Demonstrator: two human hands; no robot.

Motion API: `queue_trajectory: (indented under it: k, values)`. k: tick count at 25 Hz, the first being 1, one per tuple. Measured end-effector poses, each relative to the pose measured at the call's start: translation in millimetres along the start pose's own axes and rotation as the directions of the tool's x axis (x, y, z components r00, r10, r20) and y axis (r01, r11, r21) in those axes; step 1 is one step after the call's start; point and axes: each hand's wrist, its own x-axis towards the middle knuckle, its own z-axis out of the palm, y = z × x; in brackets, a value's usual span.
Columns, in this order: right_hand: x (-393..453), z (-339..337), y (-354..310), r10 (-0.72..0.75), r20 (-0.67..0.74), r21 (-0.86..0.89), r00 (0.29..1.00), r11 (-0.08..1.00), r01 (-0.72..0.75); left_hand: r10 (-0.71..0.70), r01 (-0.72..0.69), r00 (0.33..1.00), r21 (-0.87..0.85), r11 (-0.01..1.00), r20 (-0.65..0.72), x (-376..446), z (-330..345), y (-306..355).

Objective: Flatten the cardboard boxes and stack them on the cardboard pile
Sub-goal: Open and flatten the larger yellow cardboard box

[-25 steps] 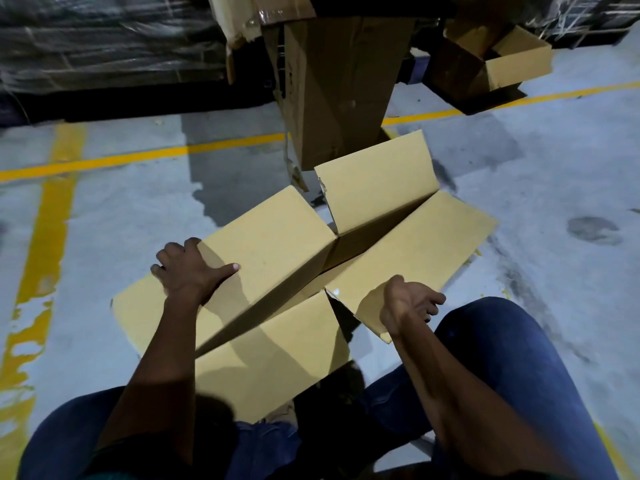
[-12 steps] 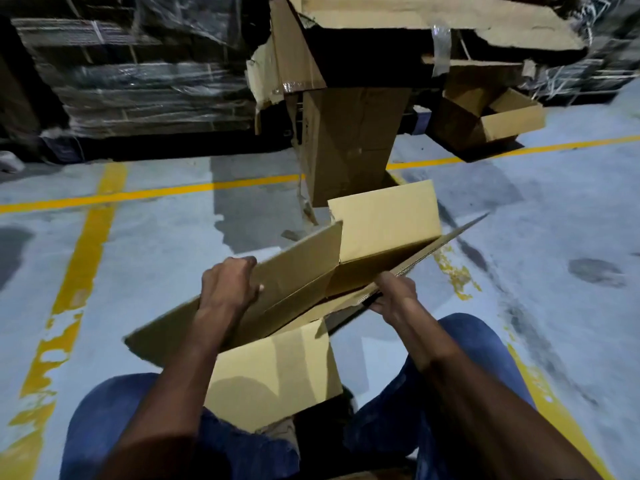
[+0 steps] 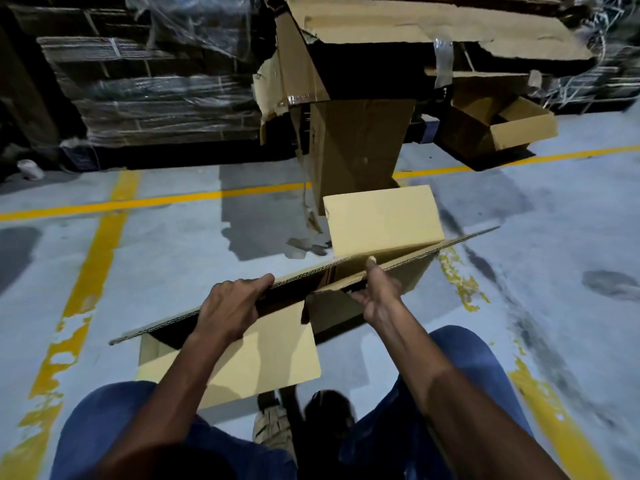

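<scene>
A seated person in blue jeans holds a collapsed tan corrugated cardboard box [image 3: 381, 216] clear of the grey painted concrete floor [image 3: 173, 251], its fluted edge turned toward the camera. The left hand [image 3: 228, 311] curls its fingers over the box's near edge, gripping it. The right hand [image 3: 377, 292] pinches the same edge further along, thumb on top and fingers underneath. One flap stands up on the far side and another hangs down toward the knees, so the box is folded but not fully flat.

The step in hand appears to be the carry: the flattening looks largely done, and the box is up and ready to go. The heap of torn brown cardboard sheets [image 3: 433, 26] sits ahead, beyond the yellow floor line [image 3: 166, 200] and higher than the hands. The next move likely calls for pressing the loose flaps in, then lifting the box forward and up onto that heap, both hands keeping hold so it does not spring open.
</scene>
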Motion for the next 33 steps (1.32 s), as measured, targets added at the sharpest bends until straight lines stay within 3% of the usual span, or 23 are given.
queue_trajectory:
  k: [7,12,17,21,23,25,30,33]
  values:
    - [4.8,4.7,3.6,0.090,-0.026,-0.075,0.996,0.993,-0.092,0.117,-0.116,0.993,0.031,0.993,-0.016,-10.7,-0.1,-0.6]
    - [2.0,12.4,0.5,0.022,0.003,0.012,1.000,1.000,-0.022,0.015,-0.020,0.998,-0.083,0.996,-0.053,-8.8,-13.2,-1.7]
    - [-0.8,18.3,6.0,0.002,-0.022,0.000,1.000,1.000,-0.002,-0.035,0.057,0.984,-0.124,0.991,0.176,-22.6,-8.4,13.7]
    - [2.0,17.1,1.4,0.028,-0.012,0.100,1.000,0.995,-0.026,-0.036,0.036,0.999,0.108,0.994,-0.004,-25.3,2.5,22.7]
    - [2.4,17.1,-4.1,0.026,0.000,0.136,1.000,0.990,-0.026,0.007,0.007,0.992,0.102,0.995,-0.128,-27.0,3.5,30.4]
    - [0.8,16.8,-8.1,0.016,0.003,0.134,1.000,0.991,-0.016,0.072,-0.055,0.985,0.107,0.993,-0.159,-32.4,6.7,39.1]
    - [-1.7,12.9,-9.1,0.034,0.002,0.166,0.999,0.986,-0.034,0.102,-0.124,0.988,0.210,0.970,0.112,-45.1,38.0,47.2]
    - [-1.0,9.0,-4.3,0.052,0.014,0.141,0.999,0.989,-0.053,0.114,-0.161,0.974,0.239,0.958,0.198,-49.8,60.6,51.5]
